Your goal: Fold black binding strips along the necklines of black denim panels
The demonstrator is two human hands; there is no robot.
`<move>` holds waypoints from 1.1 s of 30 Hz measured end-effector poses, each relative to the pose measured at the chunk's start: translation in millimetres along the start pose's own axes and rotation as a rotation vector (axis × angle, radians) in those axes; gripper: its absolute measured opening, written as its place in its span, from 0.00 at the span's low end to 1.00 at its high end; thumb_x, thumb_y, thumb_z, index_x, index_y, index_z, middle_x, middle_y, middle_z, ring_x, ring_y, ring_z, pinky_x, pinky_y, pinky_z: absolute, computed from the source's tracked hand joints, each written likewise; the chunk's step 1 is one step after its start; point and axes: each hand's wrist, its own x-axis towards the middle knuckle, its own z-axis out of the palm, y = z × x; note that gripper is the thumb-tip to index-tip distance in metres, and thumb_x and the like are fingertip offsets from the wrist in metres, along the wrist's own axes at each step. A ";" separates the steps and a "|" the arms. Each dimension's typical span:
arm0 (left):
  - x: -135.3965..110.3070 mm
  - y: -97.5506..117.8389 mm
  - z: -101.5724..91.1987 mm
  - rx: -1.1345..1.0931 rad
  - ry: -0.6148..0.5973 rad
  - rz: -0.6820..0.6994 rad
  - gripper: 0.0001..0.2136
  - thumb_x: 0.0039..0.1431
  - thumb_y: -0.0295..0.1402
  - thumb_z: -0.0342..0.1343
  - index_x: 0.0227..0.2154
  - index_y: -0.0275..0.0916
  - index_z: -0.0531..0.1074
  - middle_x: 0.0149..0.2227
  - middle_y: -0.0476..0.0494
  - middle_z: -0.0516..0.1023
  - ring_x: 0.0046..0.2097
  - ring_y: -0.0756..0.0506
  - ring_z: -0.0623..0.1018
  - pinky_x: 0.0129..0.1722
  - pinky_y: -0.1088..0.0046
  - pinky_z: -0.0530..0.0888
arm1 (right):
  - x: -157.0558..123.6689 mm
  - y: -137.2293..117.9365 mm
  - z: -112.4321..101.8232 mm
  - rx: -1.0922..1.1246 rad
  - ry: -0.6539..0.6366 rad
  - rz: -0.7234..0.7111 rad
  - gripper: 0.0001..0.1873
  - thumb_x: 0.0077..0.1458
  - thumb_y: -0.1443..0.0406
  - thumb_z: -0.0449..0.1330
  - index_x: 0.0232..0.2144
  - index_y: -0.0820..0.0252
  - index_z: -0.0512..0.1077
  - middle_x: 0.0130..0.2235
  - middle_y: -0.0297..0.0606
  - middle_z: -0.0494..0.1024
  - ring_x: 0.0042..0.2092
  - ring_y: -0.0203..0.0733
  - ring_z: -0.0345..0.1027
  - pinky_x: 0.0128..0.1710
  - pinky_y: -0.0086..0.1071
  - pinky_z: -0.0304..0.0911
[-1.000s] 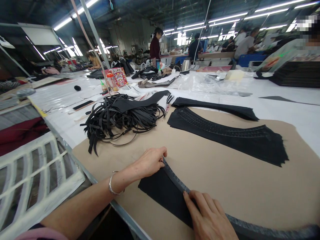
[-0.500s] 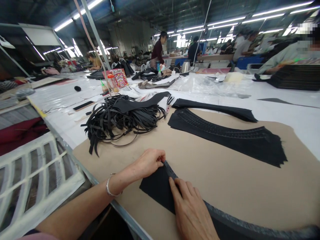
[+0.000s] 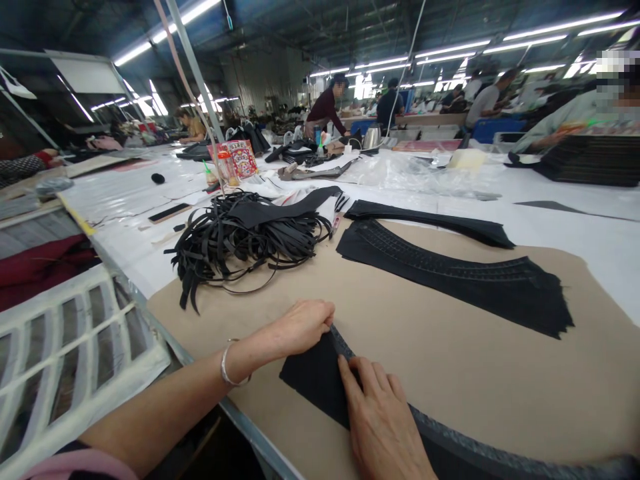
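The black panel [image 3: 317,375] is pinched by the left hand [image 3: 304,327], pressed alongside by the unclenched right hand [image 3: 381,417]; it could be puckered by overpulling.

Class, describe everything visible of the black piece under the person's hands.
The black piece looks like smooth, matte fabric. It lies on the brown sheet, its lower part cut off by the frame. A mottled grey strip follows its curved far edge. The left hand grips its far corner; the right hand rests across it, hiding part.
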 end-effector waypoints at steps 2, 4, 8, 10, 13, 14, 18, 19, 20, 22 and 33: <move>1.2 -1.9 1.4 0.007 0.001 0.004 0.05 0.55 0.24 0.52 0.26 0.39 0.67 0.27 0.50 0.72 0.31 0.48 0.72 0.29 0.75 0.61 | -0.2 0.1 0.4 -0.005 -0.004 0.006 0.29 0.42 0.76 0.55 0.50 0.65 0.71 0.42 0.41 0.75 0.39 0.43 0.64 0.38 0.37 0.59; 1.3 -3.4 1.4 0.011 0.000 0.009 0.05 0.55 0.24 0.52 0.27 0.39 0.67 0.28 0.50 0.73 0.32 0.48 0.72 0.29 0.75 0.61 | 0.2 0.2 0.3 -0.006 0.003 0.004 0.29 0.42 0.76 0.56 0.50 0.65 0.71 0.41 0.40 0.75 0.39 0.43 0.64 0.38 0.37 0.59; 1.0 -5.7 0.4 0.012 -0.002 0.035 0.04 0.56 0.25 0.53 0.27 0.40 0.67 0.29 0.50 0.73 0.33 0.48 0.72 0.30 0.75 0.62 | 1.8 -0.4 -1.1 -0.005 0.041 -0.005 0.29 0.40 0.75 0.56 0.49 0.65 0.72 0.40 0.40 0.75 0.38 0.42 0.64 0.37 0.37 0.58; 1.5 -6.7 0.7 0.014 0.003 0.050 0.04 0.56 0.26 0.53 0.28 0.40 0.67 0.30 0.50 0.73 0.34 0.48 0.72 0.31 0.75 0.63 | 1.9 -0.9 -1.3 -0.003 0.039 -0.006 0.29 0.40 0.75 0.56 0.49 0.66 0.72 0.39 0.40 0.75 0.38 0.42 0.64 0.36 0.36 0.58; 2.6 -8.0 2.1 0.015 0.006 0.058 0.03 0.57 0.27 0.53 0.29 0.40 0.68 0.31 0.50 0.73 0.35 0.47 0.72 0.32 0.75 0.64 | 0.9 -1.1 -0.2 -0.004 0.024 -0.010 0.30 0.40 0.75 0.57 0.49 0.66 0.72 0.40 0.40 0.75 0.38 0.42 0.64 0.36 0.37 0.58; 2.9 -8.4 2.6 0.015 0.004 0.057 0.03 0.57 0.27 0.53 0.29 0.40 0.68 0.31 0.49 0.74 0.35 0.47 0.73 0.33 0.75 0.64 | 0.5 -0.9 0.4 -0.009 0.020 -0.012 0.30 0.40 0.75 0.57 0.50 0.66 0.71 0.40 0.40 0.75 0.38 0.43 0.64 0.37 0.37 0.58; 2.8 -9.2 3.9 0.008 0.004 0.045 0.02 0.56 0.27 0.53 0.30 0.40 0.69 0.31 0.49 0.74 0.35 0.47 0.73 0.33 0.75 0.65 | -0.1 0.2 2.0 -0.023 0.013 -0.018 0.29 0.41 0.75 0.57 0.50 0.65 0.71 0.39 0.40 0.75 0.37 0.42 0.64 0.37 0.37 0.57; 2.7 -9.3 4.1 0.004 0.006 0.042 0.02 0.56 0.27 0.53 0.30 0.40 0.69 0.31 0.49 0.74 0.35 0.47 0.73 0.33 0.75 0.65 | 0.0 0.4 2.0 -0.024 0.016 -0.021 0.29 0.41 0.75 0.57 0.50 0.65 0.71 0.39 0.40 0.75 0.37 0.42 0.64 0.37 0.37 0.57; 2.7 -9.5 4.3 0.000 0.008 0.039 0.02 0.55 0.27 0.53 0.29 0.40 0.68 0.31 0.49 0.74 0.35 0.47 0.73 0.33 0.75 0.65 | 0.2 0.4 1.9 -0.024 0.021 -0.024 0.29 0.41 0.75 0.57 0.49 0.65 0.71 0.39 0.40 0.75 0.38 0.43 0.63 0.37 0.37 0.57; 2.7 -9.8 4.6 -0.012 0.011 0.034 0.02 0.55 0.27 0.54 0.29 0.40 0.68 0.31 0.49 0.74 0.34 0.47 0.72 0.33 0.75 0.64 | 0.5 0.1 1.4 -0.027 0.031 -0.028 0.28 0.41 0.75 0.57 0.49 0.65 0.72 0.40 0.40 0.75 0.38 0.42 0.63 0.37 0.37 0.57; -2.4 -14.5 10.5 -0.099 0.146 0.022 0.05 0.54 0.23 0.51 0.32 0.40 0.65 0.31 0.50 0.72 0.33 0.48 0.71 0.32 0.75 0.64 | 0.9 1.4 -0.5 -0.026 -0.016 -0.030 0.29 0.42 0.75 0.58 0.50 0.65 0.70 0.41 0.38 0.74 0.38 0.42 0.63 0.37 0.37 0.55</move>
